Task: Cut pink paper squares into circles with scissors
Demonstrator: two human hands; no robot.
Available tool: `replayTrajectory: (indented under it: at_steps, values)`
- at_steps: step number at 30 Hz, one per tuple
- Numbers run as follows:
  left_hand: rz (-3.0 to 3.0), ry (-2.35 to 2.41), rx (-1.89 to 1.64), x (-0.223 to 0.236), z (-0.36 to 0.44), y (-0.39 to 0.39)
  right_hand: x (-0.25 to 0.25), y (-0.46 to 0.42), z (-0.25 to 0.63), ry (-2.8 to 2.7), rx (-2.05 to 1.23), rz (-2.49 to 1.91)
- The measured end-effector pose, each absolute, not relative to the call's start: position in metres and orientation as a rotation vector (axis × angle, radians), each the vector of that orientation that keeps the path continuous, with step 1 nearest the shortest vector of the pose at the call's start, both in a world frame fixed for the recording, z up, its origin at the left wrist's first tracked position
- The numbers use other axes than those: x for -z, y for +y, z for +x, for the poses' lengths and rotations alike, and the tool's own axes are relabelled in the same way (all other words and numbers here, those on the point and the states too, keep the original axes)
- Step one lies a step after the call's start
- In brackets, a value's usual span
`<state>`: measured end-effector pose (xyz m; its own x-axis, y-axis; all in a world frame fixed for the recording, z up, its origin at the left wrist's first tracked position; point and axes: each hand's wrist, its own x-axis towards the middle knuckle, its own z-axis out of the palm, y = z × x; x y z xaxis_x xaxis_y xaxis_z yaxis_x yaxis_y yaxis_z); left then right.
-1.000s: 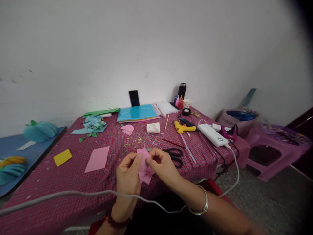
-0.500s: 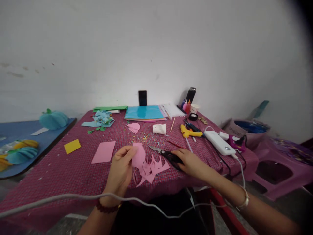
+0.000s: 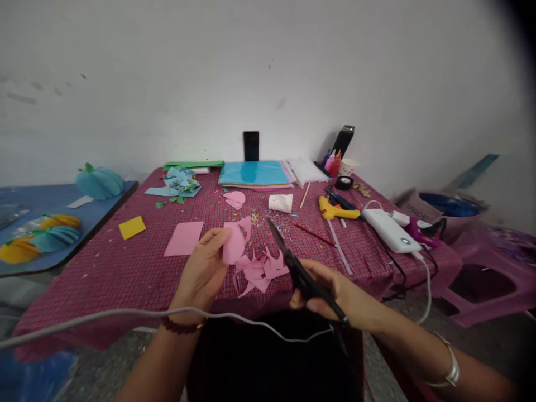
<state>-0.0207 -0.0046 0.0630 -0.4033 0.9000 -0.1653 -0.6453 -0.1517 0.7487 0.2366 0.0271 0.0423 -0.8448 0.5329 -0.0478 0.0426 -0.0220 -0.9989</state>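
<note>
My left hand (image 3: 204, 272) pinches a folded pink paper piece (image 3: 233, 246) above the near edge of the table (image 3: 125, 268). Jagged pink paper offcuts (image 3: 260, 269) lie on the cloth just right of it. My right hand (image 3: 330, 290) grips black scissors (image 3: 298, 269), lifted off the table with the blades pointing up and away toward the pink piece. The two hands are a short way apart.
A pink sheet (image 3: 184, 238), a yellow square (image 3: 132, 227), a tipped paper cup (image 3: 281, 202), a yellow glue gun (image 3: 336, 211), a white power strip (image 3: 391, 230) and stacked coloured paper (image 3: 253, 172) lie on the table. Paper pumpkins (image 3: 99, 181) sit left. A purple stool (image 3: 494, 279) stands right.
My right hand let go of the pink paper, reached to the scissors on the table and lifted them. Pink offcuts dropped onto the cloth. My left hand kept the pink piece.
</note>
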Motion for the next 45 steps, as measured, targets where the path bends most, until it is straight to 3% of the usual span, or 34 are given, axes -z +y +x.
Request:
replayTrajectory:
  at_steps: [13, 45]
  values:
    - [0.403, 0.929, -1.715, -0.069, -0.010, -0.011, -0.030, 0.010, 0.217, -1.525, -2.137, -0.582]
    - [0.552, 1.129, -1.726, -0.067, 0.021, -0.015, -0.021, 0.013, 0.190, -1.488, -1.959, -0.439]
